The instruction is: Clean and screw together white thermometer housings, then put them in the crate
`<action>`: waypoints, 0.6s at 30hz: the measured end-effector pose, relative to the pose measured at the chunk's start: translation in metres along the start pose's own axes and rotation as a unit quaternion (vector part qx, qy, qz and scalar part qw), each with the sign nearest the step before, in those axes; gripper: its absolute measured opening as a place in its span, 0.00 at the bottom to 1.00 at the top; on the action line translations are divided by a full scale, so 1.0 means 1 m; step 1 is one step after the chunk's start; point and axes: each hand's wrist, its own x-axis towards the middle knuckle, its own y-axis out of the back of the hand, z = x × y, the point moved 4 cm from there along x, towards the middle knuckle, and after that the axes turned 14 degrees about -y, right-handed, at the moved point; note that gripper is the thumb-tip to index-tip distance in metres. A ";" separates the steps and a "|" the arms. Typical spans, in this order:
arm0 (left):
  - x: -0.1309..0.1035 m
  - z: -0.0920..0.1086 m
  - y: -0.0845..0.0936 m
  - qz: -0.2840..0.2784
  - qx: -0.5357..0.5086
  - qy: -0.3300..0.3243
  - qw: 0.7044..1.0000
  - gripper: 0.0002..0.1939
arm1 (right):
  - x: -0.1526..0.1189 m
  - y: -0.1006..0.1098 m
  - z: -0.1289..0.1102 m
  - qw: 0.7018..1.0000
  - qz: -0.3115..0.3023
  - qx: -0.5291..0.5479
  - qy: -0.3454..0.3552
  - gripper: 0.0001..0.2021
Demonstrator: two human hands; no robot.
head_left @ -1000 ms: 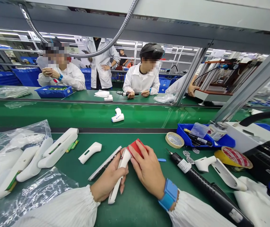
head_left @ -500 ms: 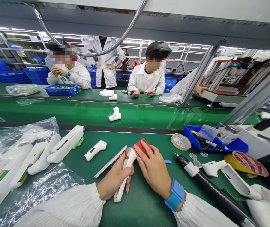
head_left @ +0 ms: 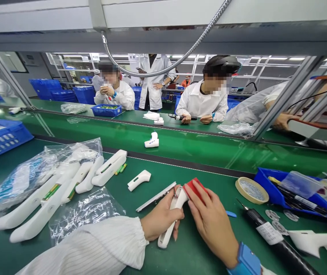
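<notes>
The left hand (head_left: 161,217) has its fingers closed around a long, curved white plastic housing (head_left: 166,237), the thumb across it. The housing slants, its lower end sticking out below these fingers and its wider upper end just above them, where thin dark and reddish wires show.

The right hand (head_left: 214,225), with a blue band at its wrist, lays its fingers, slightly spread, over a flat red block (head_left: 194,188) at the upper end of the housing. Its thumb is hidden, so whether it grips the block or only presses on it cannot be told.

Just left of the left fingers, a narrow whitish strip with a dark edge (head_left: 154,199) lies slanted; whether it touches them is unclear. Beyond it, on the green table (head_left: 192,263), rests a short, bent white shell with a slot (head_left: 139,180). Farther left are several long white plastic casings (head_left: 34,225), green cylindrical cells (head_left: 121,169) and crumpled clear plastic film (head_left: 85,217).

Near the right fingers, on their right, lies a small blue piece (head_left: 231,214). Farther right are a black cylindrical driver with a white label (head_left: 289,250), clear round discs (head_left: 272,215), a cream tape roll with small pieces inside its ring (head_left: 239,188) and a blue bin of pens and tools (head_left: 270,186).
</notes>
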 end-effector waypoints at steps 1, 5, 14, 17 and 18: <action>0.000 -0.001 0.000 -0.003 -0.002 -0.002 1.000 0.39 | 0.000 -0.001 0.001 1.000 0.002 -0.004 -0.004 0.19; 0.000 -0.004 0.002 0.013 0.004 0.002 1.000 0.40 | 0.000 -0.001 0.001 1.000 -0.002 0.004 0.005 0.19; -0.002 0.000 0.000 0.028 0.024 0.017 0.999 0.42 | 0.000 -0.002 0.003 1.000 0.001 0.015 0.006 0.19; -0.001 0.001 -0.001 0.010 0.020 0.007 1.000 0.42 | 0.000 -0.002 0.004 1.000 0.010 0.008 -0.005 0.19; -0.001 0.001 -0.002 0.010 0.017 0.007 1.000 0.42 | 0.000 -0.002 0.004 1.000 0.011 0.006 -0.006 0.19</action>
